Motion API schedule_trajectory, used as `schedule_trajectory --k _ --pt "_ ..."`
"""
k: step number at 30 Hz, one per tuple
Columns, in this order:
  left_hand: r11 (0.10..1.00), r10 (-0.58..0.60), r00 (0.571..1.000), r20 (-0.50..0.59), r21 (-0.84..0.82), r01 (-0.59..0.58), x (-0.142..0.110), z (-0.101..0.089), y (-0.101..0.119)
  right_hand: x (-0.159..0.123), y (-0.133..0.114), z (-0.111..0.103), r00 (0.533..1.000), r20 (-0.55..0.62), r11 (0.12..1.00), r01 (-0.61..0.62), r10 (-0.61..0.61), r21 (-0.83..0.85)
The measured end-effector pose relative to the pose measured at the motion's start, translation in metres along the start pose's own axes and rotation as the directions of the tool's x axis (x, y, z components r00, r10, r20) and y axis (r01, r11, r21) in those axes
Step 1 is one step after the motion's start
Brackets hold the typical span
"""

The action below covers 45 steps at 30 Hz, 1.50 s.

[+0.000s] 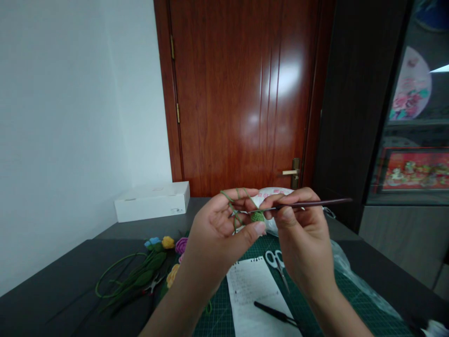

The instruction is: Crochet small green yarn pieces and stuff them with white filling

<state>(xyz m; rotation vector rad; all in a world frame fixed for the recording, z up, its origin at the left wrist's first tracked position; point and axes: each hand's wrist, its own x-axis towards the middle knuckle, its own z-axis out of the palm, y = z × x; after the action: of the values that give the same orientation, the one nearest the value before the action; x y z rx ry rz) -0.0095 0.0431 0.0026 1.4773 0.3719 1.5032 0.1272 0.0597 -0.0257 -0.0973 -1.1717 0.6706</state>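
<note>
A small green crochet piece [257,216] is pinched between the thumb and fingers of my left hand [228,220]. Green yarn [229,198] winds around the fingers of that hand and runs from the raised index finger to the work. My right hand [301,224] grips a crochet hook [315,203] with a dark reddish-brown handle, held nearly level. The hook's thin metal tip meets the top of the green piece; the exact stitch is too small to make out. Both hands are raised above the table, close together.
Below lies a green cutting mat [220,309] with a handwritten sheet [250,285], white-handled scissors [277,264] and a black tool [275,312]. Crocheted flowers [167,242] and pliers [152,284] lie at left. Behind are a white box [152,202] and a plastic bag [271,226].
</note>
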Motion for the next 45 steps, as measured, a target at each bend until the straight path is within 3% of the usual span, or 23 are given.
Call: schedule_trajectory --k 8,13,21,28,34,40,43,45 --pt "0.999 0.029 0.999 -0.017 -0.015 -0.029 -0.002 -0.001 -0.002 0.002 -0.003 0.001 0.998 0.050 0.994 -0.040 0.035 0.099" --pt "0.999 0.049 0.998 -0.031 -0.019 -0.049 -0.003 0.000 -0.001 0.007 -0.006 -0.004 0.992 0.128 0.996 -0.031 0.020 0.078" --pt "0.993 0.084 0.990 -0.112 0.096 -0.073 -0.007 0.006 0.004 0.010 -0.013 -0.009 0.964 0.215 0.983 0.175 -0.157 -0.063" --pt "0.955 0.184 0.974 -0.134 0.258 -0.145 -0.008 0.008 0.000 0.005 -0.022 -0.010 0.912 0.255 0.893 0.381 -0.321 -0.238" --pt "0.886 0.276 0.953 -0.127 0.419 -0.201 -0.010 0.009 0.000 0.004 -0.027 -0.015 0.868 0.354 0.803 0.471 -0.348 -0.365" --pt "0.859 0.317 0.940 -0.126 0.458 -0.228 -0.009 0.007 0.001 0.003 -0.026 -0.018 0.817 0.450 0.699 0.556 -0.360 -0.450" --pt "0.844 0.355 0.927 -0.119 0.468 -0.263 -0.010 0.006 0.000 0.001 -0.025 -0.018 0.821 0.460 0.703 0.546 -0.339 -0.456" --pt "0.840 0.367 0.923 -0.115 0.468 -0.276 -0.011 0.006 -0.001 0.000 -0.023 -0.016 0.843 0.408 0.748 0.515 -0.352 -0.418"
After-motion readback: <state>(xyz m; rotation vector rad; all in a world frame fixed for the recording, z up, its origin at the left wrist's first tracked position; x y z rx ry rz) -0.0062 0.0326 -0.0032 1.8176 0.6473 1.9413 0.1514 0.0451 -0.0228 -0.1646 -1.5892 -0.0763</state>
